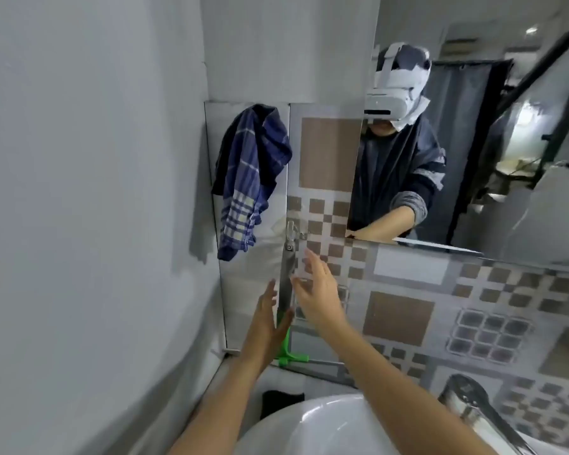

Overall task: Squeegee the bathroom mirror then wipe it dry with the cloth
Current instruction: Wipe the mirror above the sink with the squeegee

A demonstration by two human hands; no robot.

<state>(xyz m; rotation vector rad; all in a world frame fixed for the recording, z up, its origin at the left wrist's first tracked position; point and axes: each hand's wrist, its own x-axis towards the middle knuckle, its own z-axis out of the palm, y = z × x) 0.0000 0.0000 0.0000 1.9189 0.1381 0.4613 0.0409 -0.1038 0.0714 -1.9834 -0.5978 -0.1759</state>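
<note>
The mirror (493, 152) hangs at the upper right and reflects a person wearing a headset. A blue plaid cloth (250, 178) hangs on the wall left of the tiles. The squeegee (286, 284) hangs upright from a metal hook (291, 231), grey handle up, green head (291, 354) at the bottom by the ledge. My left hand (268, 323) is open just left of the handle, thumb crossing in front of it. My right hand (319, 293) is open just right of the handle, fingers spread. Neither hand grips it.
A white sink (309, 425) sits below my arms, with a chrome tap (473, 412) at the lower right. Patterned brown and grey tiles (408, 310) cover the wall under the mirror. A plain grey wall (79, 192) closes in on the left.
</note>
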